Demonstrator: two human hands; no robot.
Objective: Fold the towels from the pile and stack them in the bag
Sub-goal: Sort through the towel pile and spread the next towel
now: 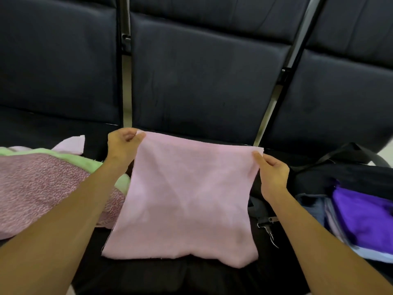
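A pale pink towel (187,199) hangs spread out in front of me over the dark seat. My left hand (123,143) pinches its top left corner and my right hand (272,171) pinches its top right corner. Its lower edge droops toward me, slightly crumpled at the bottom right. The pile of towels (42,184) lies at the left: a speckled pink one on top, a light green one under it and a pale pink one behind. At the right stands the open black bag (340,173), with a purple towel (365,216) and lighter folded cloth stacked inside.
Dark padded seat backs (202,71) rise behind the towel, split by metal frame bars. A black strap with metal clips (268,224) from the bag lies on the seat between the towel and the bag.
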